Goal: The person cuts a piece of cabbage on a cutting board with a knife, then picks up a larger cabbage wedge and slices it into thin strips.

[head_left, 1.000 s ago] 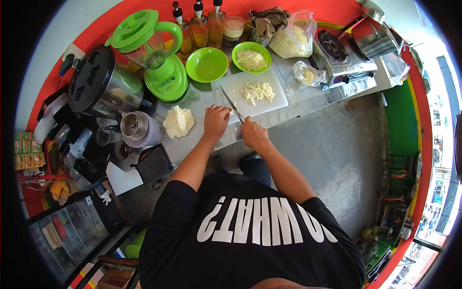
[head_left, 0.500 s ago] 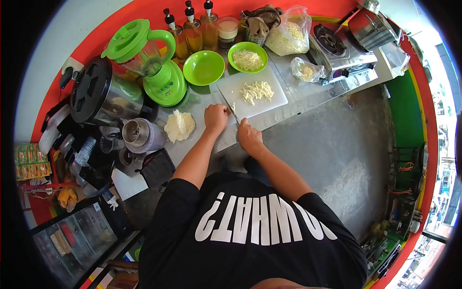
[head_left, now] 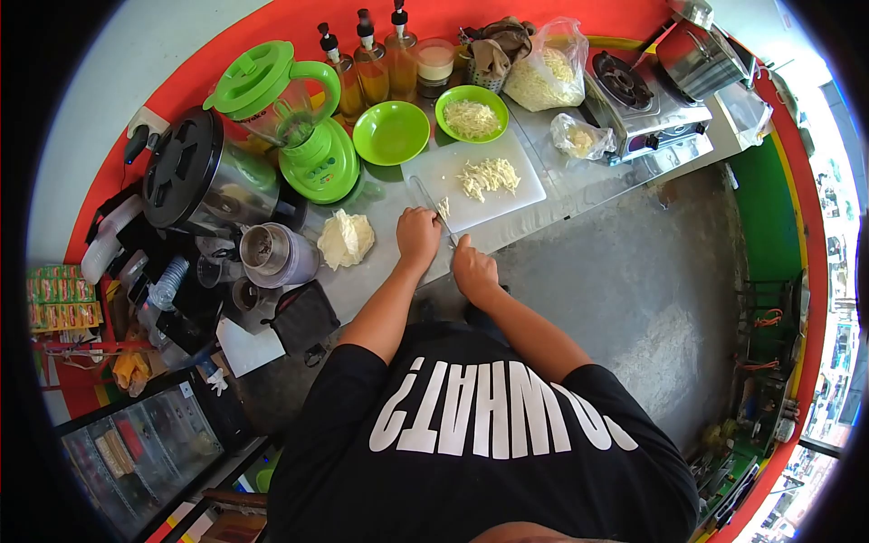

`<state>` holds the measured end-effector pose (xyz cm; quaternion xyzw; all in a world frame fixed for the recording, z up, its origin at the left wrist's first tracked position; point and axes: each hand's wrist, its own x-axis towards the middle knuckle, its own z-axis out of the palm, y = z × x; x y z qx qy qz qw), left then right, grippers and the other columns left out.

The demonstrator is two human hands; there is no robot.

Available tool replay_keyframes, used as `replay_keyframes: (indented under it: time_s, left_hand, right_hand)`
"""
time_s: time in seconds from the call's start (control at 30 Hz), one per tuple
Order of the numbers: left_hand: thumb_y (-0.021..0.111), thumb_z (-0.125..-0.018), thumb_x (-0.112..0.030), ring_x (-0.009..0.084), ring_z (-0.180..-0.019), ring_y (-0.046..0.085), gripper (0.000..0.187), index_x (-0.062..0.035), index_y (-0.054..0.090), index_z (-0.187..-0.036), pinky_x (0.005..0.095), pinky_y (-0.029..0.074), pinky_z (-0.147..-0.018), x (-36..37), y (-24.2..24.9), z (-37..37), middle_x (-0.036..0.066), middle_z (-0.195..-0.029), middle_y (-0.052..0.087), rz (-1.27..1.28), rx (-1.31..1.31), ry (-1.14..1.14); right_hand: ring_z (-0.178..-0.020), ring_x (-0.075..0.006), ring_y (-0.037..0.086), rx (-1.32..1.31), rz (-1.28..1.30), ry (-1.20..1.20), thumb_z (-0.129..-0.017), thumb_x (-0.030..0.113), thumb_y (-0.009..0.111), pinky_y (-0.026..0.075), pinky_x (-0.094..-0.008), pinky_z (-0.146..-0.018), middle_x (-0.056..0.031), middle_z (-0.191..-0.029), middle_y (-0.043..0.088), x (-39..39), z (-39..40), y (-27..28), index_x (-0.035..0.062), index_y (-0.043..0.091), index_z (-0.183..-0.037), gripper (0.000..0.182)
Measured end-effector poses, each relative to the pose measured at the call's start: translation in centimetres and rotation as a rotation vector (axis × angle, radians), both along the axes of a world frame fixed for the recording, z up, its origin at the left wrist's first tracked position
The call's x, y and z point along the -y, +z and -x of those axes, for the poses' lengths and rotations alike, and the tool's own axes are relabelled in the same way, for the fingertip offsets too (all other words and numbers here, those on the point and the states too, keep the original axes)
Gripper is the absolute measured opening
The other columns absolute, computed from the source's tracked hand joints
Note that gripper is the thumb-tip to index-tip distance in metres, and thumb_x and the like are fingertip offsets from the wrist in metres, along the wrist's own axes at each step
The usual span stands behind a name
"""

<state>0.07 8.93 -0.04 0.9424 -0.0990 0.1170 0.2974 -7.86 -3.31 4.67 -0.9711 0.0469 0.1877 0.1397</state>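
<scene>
My right hand [head_left: 475,270] is closed around the handle of a kitchen knife [head_left: 422,192], just off the near edge of the white cutting board [head_left: 480,210]. The blade points away from me, across the board's left side. My left hand [head_left: 419,233] lies close to the left of the blade, fingers curled; whatever they grip is hidden. A few pale shreds [head_left: 443,207] sit right beside the blade. Further right on the board is a loose pile of pale shredded food [head_left: 489,178], resembling cabbage. A pale leafy piece [head_left: 345,240] lies on the counter left of my left hand.
Beyond the board stand a green bowl of shreds [head_left: 472,116] and another green bowl [head_left: 391,133]. A green blender [head_left: 319,163] and a large lidded container [head_left: 213,172] are at left. A bag of shreds [head_left: 546,80] and a gas stove [head_left: 643,100] stand at right.
The view has shifted slightly. My right hand and the knife have drawn a little nearer my body. My left hand remains beside the blade, and the shredded pile looks the same.
</scene>
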Motion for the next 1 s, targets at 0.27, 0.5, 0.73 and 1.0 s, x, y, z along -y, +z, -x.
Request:
replay_keyframes:
  time_s: [0.27,0.5,0.73,1.0]
  left_hand:
    - [0.071,-0.077,-0.013,0.0349,-0.083,0.067,0.011,-0.0074,0.079,-0.081,0.0459,0.054,-0.078,-0.5,0.7,-0.9,0.015,-0.082,0.074,-0.043,-0.133,0.006]
    - [0.072,-0.079,-0.017,0.0369,-0.083,0.07,0.012,-0.0083,0.08,-0.082,0.0459,0.056,-0.075,-0.1,0.5,-1.2,0.017,-0.08,0.073,0.092,-0.281,0.117]
    - [0.073,-0.083,-0.019,0.0355,-0.085,0.069,0.013,-0.0074,0.079,-0.085,0.0442,0.055,-0.076,0.2,0.5,-0.3,0.015,-0.082,0.073,0.09,-0.235,0.153]
    - [0.08,-0.078,-0.003,0.0292,-0.096,0.065,0.032,-0.0052,0.069,-0.108,0.0396,0.055,-0.083,-1.5,-0.1,2.2,0.011,-0.106,0.069,0.343,-0.091,0.023]
  right_hand:
    - [-0.1,-0.0432,0.073,-0.022,-0.054,0.009,-0.095,0.008,0.056,0.058,-0.0491,-0.087,-0.0288,-0.104,0.073,0.7,-2.8,1.3,-0.0026,0.049,-0.113,0.022]
    - [-0.099,-0.0411,0.074,-0.051,-0.025,0.022,-0.097,0.009,0.054,0.058,-0.0477,-0.086,-0.0266,-0.103,0.074,0.6,-1.3,1.9,-0.0025,0.05,-0.114,0.021]
    - [-0.1,-0.045,0.072,-0.027,-0.045,0.002,-0.1,0.016,0.053,0.057,-0.0519,-0.088,-0.0281,-0.103,0.073,0.7,-1.9,-0.2,-0.0008,0.048,-0.113,0.022]
    - [-0.093,-0.0498,0.069,0.028,-0.167,0.058,-0.106,0.035,0.051,0.053,-0.0594,-0.082,-0.0292,-0.098,0.071,5.5,-3.4,0.6,0.0014,0.047,-0.116,0.035]
